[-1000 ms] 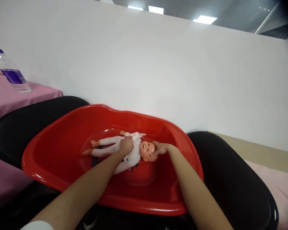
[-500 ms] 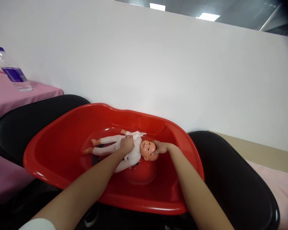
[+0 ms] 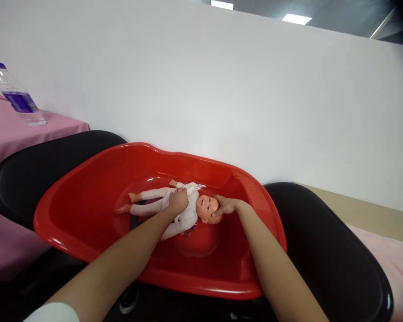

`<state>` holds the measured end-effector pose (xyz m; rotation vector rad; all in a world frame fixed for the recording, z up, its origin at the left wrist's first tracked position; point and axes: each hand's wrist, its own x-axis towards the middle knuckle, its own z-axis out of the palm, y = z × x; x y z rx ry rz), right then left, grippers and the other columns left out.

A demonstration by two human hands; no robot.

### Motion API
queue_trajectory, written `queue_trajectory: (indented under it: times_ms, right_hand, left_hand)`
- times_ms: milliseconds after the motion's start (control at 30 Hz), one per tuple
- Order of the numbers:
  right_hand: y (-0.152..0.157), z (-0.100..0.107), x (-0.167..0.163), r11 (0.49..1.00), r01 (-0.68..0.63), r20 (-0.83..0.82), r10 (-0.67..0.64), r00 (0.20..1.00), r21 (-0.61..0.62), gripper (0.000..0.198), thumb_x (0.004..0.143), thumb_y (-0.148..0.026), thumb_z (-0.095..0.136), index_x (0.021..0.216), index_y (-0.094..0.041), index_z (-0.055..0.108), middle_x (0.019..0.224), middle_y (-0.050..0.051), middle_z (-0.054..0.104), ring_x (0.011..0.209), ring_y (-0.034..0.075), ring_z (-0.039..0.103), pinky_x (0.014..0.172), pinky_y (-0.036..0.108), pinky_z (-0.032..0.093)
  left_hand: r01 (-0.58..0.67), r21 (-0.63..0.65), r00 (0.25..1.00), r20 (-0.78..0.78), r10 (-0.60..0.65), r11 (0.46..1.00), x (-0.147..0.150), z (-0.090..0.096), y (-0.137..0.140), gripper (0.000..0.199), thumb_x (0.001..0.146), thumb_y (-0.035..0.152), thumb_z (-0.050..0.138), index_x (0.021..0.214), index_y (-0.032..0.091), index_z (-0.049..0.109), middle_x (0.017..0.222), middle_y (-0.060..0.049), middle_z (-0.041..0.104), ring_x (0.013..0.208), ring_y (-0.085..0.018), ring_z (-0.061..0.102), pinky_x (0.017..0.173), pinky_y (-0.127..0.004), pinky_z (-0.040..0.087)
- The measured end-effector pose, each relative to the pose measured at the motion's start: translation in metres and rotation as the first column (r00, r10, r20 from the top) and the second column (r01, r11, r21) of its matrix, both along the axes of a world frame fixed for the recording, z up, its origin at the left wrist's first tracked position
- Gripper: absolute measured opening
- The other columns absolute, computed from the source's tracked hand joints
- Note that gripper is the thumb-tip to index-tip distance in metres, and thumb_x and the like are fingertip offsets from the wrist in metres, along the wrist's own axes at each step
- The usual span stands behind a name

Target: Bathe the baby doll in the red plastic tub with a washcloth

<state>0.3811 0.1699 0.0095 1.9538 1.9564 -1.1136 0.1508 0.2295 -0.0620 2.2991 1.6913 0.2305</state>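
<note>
A baby doll (image 3: 188,218) in a pinkish-white outfit lies on its back inside a red baby bathtub (image 3: 83,201). Its head points right and its bare feet point left. My left hand (image 3: 179,200) rests on the doll's belly and chest, fingers curled over its clothing. Around the top of the doll's head my right hand (image 3: 227,205) is cupped, thumb on the near side and fingers on the far side. Loose white cloth lies by the doll's far shoulder. Something dark shows under the doll, mostly hidden by its body and my left forearm.
Black chair-like surfaces flank the tub, one on the left (image 3: 50,167) and one on the right (image 3: 322,250). A water bottle (image 3: 22,100) with a purple label stands on a pink-covered table (image 3: 58,123). Behind the tub rises a white wall (image 3: 201,89).
The whole view shifts very slightly. Both hands keep their places on the doll, which lies as before.
</note>
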Motion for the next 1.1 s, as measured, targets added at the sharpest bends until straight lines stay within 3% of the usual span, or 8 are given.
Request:
queue_trajectory:
  times_ms: [333, 867, 1100]
  right_hand:
    - [0.003, -0.007, 0.004, 1.000, 0.017, -0.020, -0.017, 1.000, 0.008, 0.109, 0.061, -0.056, 0.084, 0.150, -0.018, 0.034, 0.148, 0.016, 0.048, 0.134, 0.035, 0.049, 0.110, 0.044, 0.042]
    - [0.003, -0.011, 0.004, 0.999, 0.023, 0.003, -0.023, 1.000, 0.026, 0.113, 0.060, -0.055, 0.085, 0.152, -0.015, 0.031, 0.149, 0.018, 0.043, 0.134, 0.035, 0.047, 0.112, 0.043, 0.040]
    - [0.004, -0.015, 0.006, 0.999, 0.014, -0.042, -0.012, 0.999, 0.043, 0.106, 0.060, -0.053, 0.085, 0.146, -0.014, 0.038, 0.143, 0.017, 0.050, 0.129, 0.034, 0.051, 0.110, 0.043, 0.042]
  left_hand:
    - [-0.003, 0.012, 1.000, -0.015, 0.004, 1.000, 0.001, -0.001, 0.001, 0.045, 0.092, 0.010, 0.040, 0.135, 0.011, 0.054, 0.138, -0.021, 0.057, 0.131, -0.031, 0.051, 0.109, -0.048, 0.038]
    - [0.000, 0.032, 1.000, -0.010, 0.000, 0.999, 0.000, -0.005, 0.002, 0.042, 0.093, 0.012, 0.042, 0.132, 0.012, 0.056, 0.137, -0.019, 0.059, 0.130, -0.031, 0.052, 0.107, -0.045, 0.039]
    - [0.009, 0.032, 1.000, 0.000, -0.009, 0.999, 0.000, -0.003, 0.001, 0.040, 0.093, 0.013, 0.047, 0.132, 0.010, 0.056, 0.137, -0.020, 0.058, 0.131, -0.031, 0.051, 0.107, -0.046, 0.039]
